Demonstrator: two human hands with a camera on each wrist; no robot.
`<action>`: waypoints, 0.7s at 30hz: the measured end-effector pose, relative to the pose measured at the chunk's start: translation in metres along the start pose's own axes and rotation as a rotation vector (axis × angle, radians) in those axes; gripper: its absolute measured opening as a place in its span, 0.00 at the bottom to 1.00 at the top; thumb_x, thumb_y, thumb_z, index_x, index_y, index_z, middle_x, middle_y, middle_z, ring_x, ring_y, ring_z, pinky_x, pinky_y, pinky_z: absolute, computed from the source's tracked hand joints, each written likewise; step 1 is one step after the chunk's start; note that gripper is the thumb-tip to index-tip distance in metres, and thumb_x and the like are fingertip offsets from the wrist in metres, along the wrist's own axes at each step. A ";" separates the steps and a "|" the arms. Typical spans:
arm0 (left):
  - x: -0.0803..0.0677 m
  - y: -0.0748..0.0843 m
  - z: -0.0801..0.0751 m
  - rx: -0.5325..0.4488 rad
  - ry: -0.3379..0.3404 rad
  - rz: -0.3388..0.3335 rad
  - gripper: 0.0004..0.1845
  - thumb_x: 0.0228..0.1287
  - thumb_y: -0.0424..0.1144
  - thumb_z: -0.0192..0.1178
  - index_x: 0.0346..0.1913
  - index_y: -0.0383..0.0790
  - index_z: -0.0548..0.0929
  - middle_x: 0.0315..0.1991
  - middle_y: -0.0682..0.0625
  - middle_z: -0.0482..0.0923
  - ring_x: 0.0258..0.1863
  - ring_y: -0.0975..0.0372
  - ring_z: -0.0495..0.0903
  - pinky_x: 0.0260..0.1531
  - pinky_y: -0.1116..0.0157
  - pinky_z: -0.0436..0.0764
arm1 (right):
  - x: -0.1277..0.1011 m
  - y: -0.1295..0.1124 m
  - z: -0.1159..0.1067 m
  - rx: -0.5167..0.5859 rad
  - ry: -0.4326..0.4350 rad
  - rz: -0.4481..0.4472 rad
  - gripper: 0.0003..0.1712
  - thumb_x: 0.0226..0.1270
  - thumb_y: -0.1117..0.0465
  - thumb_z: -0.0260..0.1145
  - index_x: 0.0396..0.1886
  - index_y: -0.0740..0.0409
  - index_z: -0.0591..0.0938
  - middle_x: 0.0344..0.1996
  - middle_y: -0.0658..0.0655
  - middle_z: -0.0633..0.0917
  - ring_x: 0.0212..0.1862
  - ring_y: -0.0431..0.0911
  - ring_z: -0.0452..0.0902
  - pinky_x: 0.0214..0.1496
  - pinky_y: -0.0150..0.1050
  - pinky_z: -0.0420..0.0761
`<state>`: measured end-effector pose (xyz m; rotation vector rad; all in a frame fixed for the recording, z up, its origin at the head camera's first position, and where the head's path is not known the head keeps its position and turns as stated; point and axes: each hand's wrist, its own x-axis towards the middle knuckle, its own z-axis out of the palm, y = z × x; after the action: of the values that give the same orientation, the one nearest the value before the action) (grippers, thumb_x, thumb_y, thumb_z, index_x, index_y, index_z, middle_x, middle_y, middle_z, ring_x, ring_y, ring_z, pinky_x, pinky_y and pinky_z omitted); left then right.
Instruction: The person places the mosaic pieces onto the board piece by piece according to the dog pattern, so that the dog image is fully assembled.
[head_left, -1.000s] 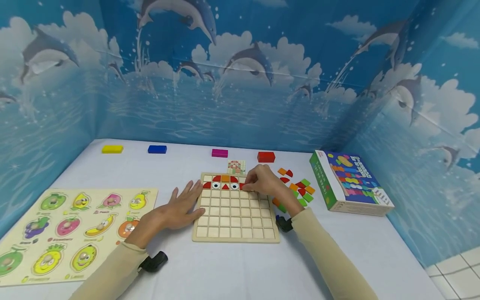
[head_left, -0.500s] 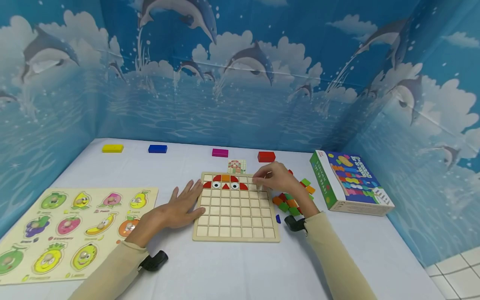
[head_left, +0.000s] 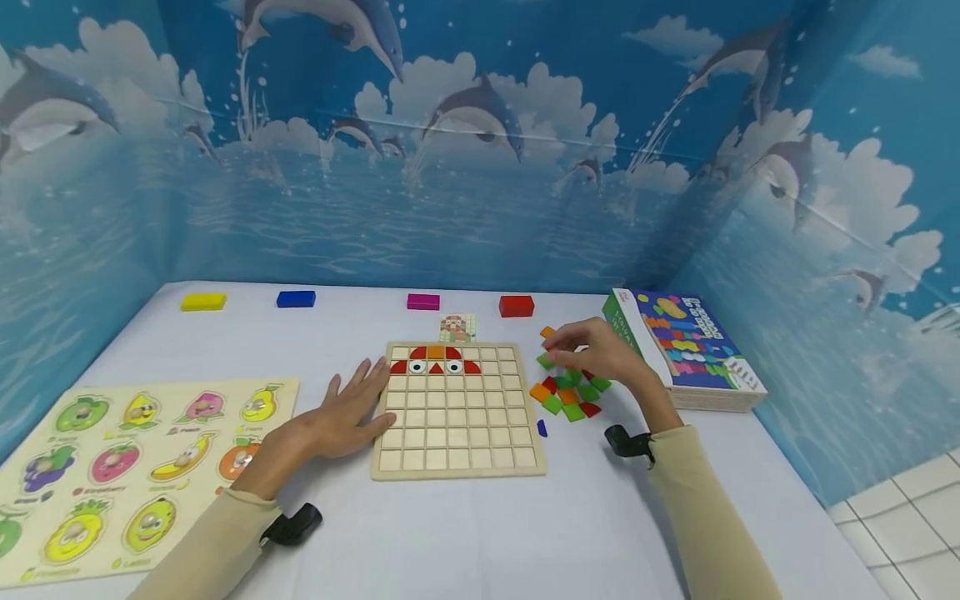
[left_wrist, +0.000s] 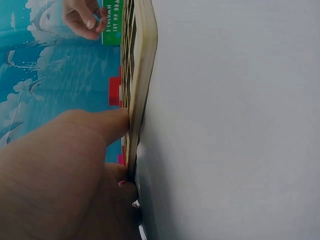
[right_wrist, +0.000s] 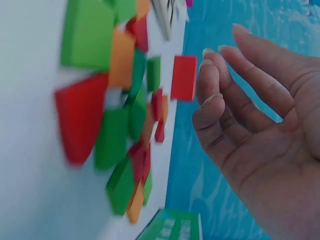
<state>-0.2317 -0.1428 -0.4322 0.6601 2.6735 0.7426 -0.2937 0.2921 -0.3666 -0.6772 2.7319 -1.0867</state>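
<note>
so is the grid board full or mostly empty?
Mostly empty. The grid board has tiles only in its top two rows; every cell below is bare wood. The loose tiles lie in a pile on the table beside it.

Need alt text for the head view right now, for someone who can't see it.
A person's right hand hovers open over a pile of coloured tiles while the left hand rests flat against a wooden grid board, whose top rows hold red and orange tiles.

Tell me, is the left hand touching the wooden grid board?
Touching. In the left wrist view, the left hand has its thumb pressed against the wooden grid board edge, with no gap.
</note>
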 end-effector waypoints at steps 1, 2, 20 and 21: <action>-0.001 -0.001 -0.001 -0.004 0.000 0.001 0.46 0.85 0.55 0.52 0.89 0.38 0.42 0.90 0.44 0.34 0.88 0.46 0.29 0.81 0.35 0.28 | -0.001 0.001 -0.001 -0.007 -0.007 0.010 0.14 0.73 0.66 0.75 0.54 0.69 0.90 0.44 0.62 0.92 0.43 0.53 0.86 0.42 0.32 0.86; -0.003 -0.001 -0.002 -0.009 0.001 0.003 0.46 0.85 0.56 0.51 0.89 0.38 0.42 0.90 0.44 0.34 0.88 0.46 0.28 0.81 0.35 0.27 | -0.001 0.003 -0.001 -0.012 -0.021 0.020 0.14 0.72 0.66 0.76 0.54 0.69 0.90 0.43 0.62 0.92 0.43 0.52 0.85 0.41 0.32 0.85; -0.001 -0.001 -0.002 -0.018 -0.006 -0.005 0.46 0.84 0.54 0.53 0.89 0.39 0.41 0.90 0.45 0.34 0.88 0.48 0.29 0.82 0.37 0.28 | 0.006 0.016 0.018 -0.173 -0.026 0.129 0.21 0.73 0.67 0.74 0.63 0.67 0.86 0.34 0.58 0.82 0.35 0.49 0.74 0.35 0.38 0.76; -0.001 -0.001 -0.002 -0.016 -0.004 -0.005 0.46 0.84 0.54 0.53 0.89 0.39 0.41 0.90 0.45 0.34 0.88 0.47 0.29 0.82 0.37 0.28 | 0.006 0.015 0.019 -0.172 -0.023 0.132 0.20 0.73 0.66 0.75 0.62 0.67 0.86 0.33 0.57 0.82 0.34 0.49 0.74 0.35 0.37 0.75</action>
<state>-0.2320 -0.1447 -0.4312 0.6505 2.6616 0.7592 -0.2998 0.2874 -0.3905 -0.5175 2.8272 -0.8189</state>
